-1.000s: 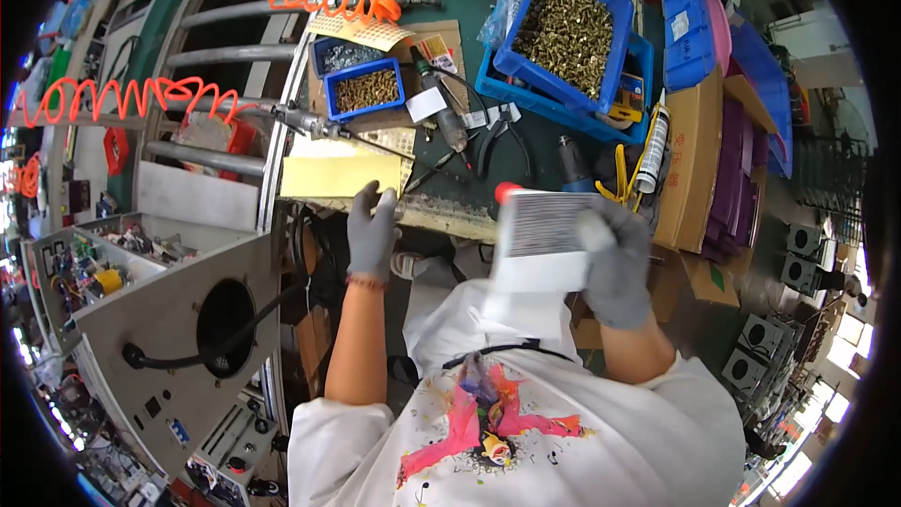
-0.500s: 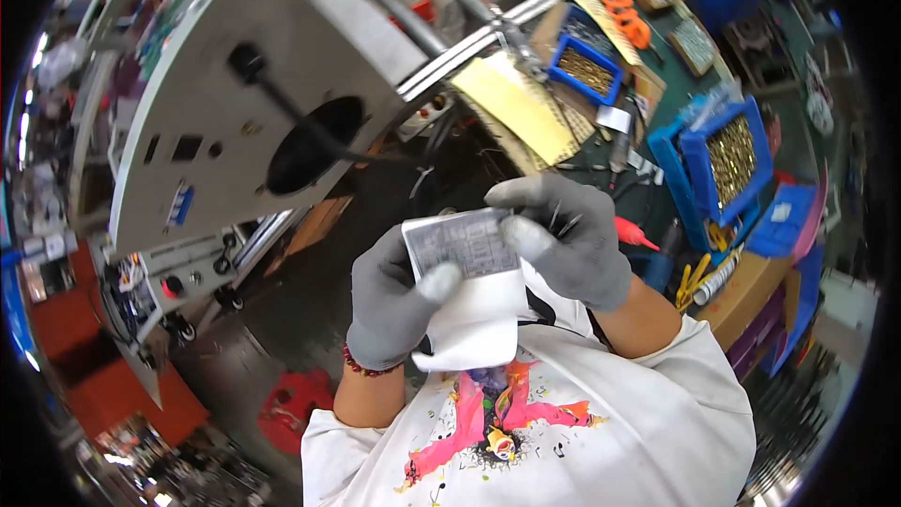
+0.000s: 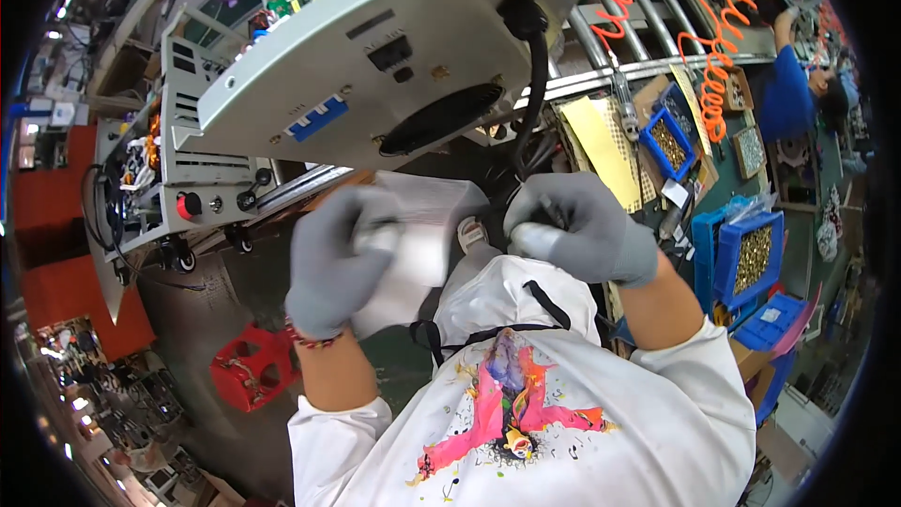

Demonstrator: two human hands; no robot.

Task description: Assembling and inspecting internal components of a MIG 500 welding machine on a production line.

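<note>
In a grey work glove, my left hand [image 3: 343,258] is closed on the edge of a white printed sheet of paper [image 3: 422,207]. The paper spreads out to the right of that hand, blurred by motion. My right hand [image 3: 572,230], gloved the same way, is apart from the paper with its fingers curled together. Whatever the right fingers hold, if anything, is hidden. Beyond both hands stands a light grey metal cabinet panel [image 3: 347,61]. It carries a blue switch block [image 3: 317,118], an oval dark opening [image 3: 441,119] and a plugged-in black cable [image 3: 538,66].
On the right bench, blue bins of brass-coloured parts [image 3: 753,258] stand near a yellow paper pad [image 3: 601,148]. Orange coiled hoses [image 3: 715,84] hang above. A red stool [image 3: 249,366] is on the floor at left. Another person in blue [image 3: 788,99] is at far right.
My view has turned, so the cabinet panel looks nearer and further right. The paper has opened out and moved left with my left hand. My right hand has come off it.
</note>
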